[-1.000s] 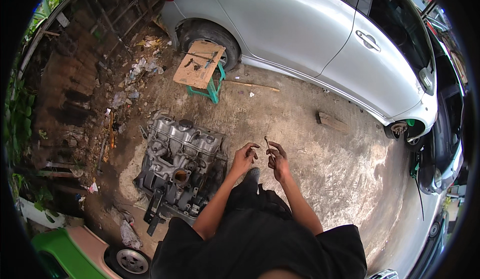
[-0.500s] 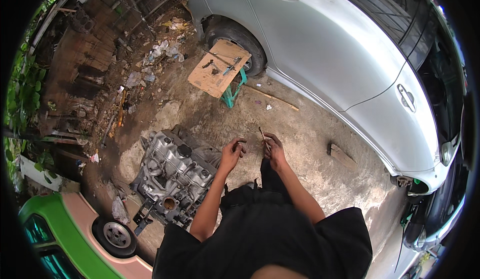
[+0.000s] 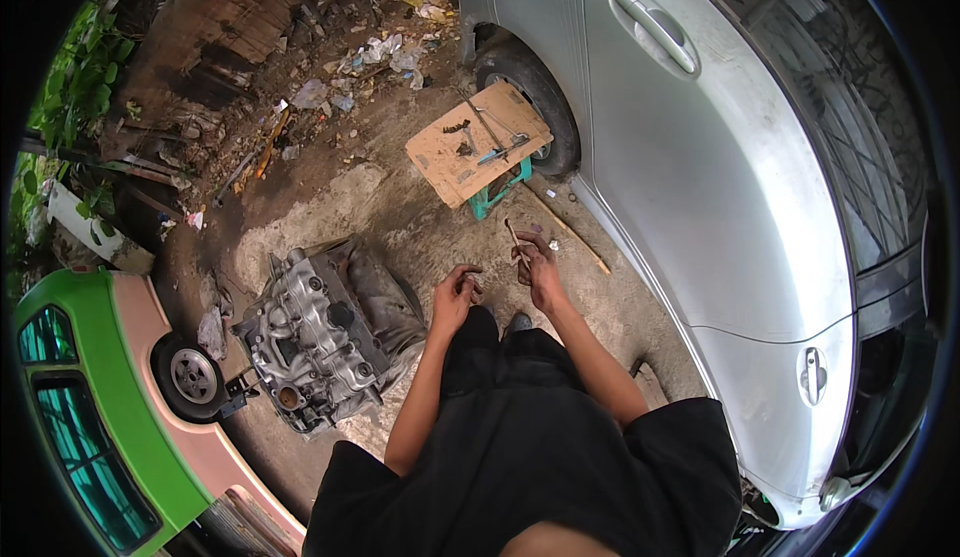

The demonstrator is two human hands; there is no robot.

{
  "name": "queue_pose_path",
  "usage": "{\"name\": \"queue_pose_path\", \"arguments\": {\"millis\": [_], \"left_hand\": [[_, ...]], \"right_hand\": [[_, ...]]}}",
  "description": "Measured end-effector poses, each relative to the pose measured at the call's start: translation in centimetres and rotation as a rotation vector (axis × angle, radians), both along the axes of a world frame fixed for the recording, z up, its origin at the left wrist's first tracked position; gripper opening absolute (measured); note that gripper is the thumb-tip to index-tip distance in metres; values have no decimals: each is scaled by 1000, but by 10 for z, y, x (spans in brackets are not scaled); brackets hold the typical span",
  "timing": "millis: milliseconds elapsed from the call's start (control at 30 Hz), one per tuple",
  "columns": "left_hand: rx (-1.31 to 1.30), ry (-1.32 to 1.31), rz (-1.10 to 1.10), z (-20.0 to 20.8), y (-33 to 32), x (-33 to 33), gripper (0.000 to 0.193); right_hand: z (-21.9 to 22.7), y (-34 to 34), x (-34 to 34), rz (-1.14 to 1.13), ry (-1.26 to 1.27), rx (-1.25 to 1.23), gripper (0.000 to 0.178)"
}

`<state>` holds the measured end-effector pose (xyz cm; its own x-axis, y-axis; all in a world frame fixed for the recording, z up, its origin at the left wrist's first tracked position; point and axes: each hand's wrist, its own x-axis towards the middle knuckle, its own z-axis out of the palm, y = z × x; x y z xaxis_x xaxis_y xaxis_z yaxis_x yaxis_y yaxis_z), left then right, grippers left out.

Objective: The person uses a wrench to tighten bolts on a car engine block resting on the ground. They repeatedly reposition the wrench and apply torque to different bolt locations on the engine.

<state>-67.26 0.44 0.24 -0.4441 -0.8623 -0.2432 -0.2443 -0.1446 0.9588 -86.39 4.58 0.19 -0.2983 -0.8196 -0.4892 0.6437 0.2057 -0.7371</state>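
My right hand is closed on a slim, stick-like tool with a darker tip, which points up and away from me. Its exact kind is too small to make out. My left hand hangs beside it with the fingers loosely curled and apart, and nothing shows in them. Both hands look stained dark. To the left of my left hand, a metal car engine rests on the ground, touched by neither hand. Ahead stands a green stool with a cardboard sheet on top, carrying several hand tools.
A silver car runs along the right side, its rear wheel close to the stool. At lower left is a green and pink vehicle. A thin wooden stick lies on the concrete; litter is scattered at the far left.
My view has turned and moved forward, so the engine sits lower left and the silver car looms larger. A shoe now shows below my hands. The slim tool stays in my right hand.
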Motion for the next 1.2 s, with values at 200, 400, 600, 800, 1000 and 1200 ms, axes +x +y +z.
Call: {"name": "queue_pose_path", "arguments": {"millis": [200, 400, 600, 800, 1000, 1200], "left_hand": [[-34, -56, 53, -9, -63, -27, 24], [8, -44, 103, -32, -142, -57, 23], [53, -90, 101, -67, -224, -86, 21], [62, -101, 215, -131, -295, -121, 18], [-180, -435, 272, -237, -350, -163, 24], [-180, -733, 229, -300, -376, -175, 34]], "right_hand": [[-12, -78, -37, 48, 59, 26, 25], [-33, -150, -68, 66, 59, 118, 26], [-78, -220, -106, 127, 144, 192, 27], [-167, -295, -139, 388, 455, 164, 32], [-271, -363, -151, 495, 589, 8, 34], [-313, -394, -158, 539, 385, 173, 32]]}}
